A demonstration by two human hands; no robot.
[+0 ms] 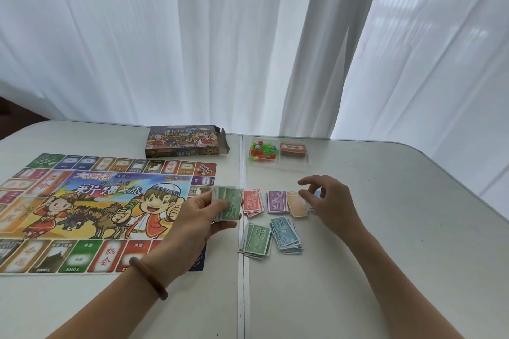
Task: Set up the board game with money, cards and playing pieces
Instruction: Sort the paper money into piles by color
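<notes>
Writing is plentiful: the game board (96,209), flat on the table's left half, carries the titles "大富翁" and "新疆之旅" over cartoon figures, and its near squares read "机会", "2000元" and "3000元". The same title shows on the game box (184,143), which lies beyond the board with its end flap open. The left hand (201,212), a brown bangle (148,276) on its wrist, grips a wad of green notes (227,203) marked "500", thumb on top, at the board's right edge. On the table just to the right lie sorted money piles: red notes (253,201) marked "10000", purple notes (276,201), orange notes (296,203), green "500" notes (256,239) and blue "1000" notes (285,234). The right hand (327,201) hovers by the orange pile with fingers curled; whether it pinches a note I cannot tell. Farther back, a clear tray (275,165) holds coloured playing pieces (260,150) and an orange card deck (292,149). The white table (385,256) has a seam down its middle, and sheer white curtains (248,36) hang behind it.
</notes>
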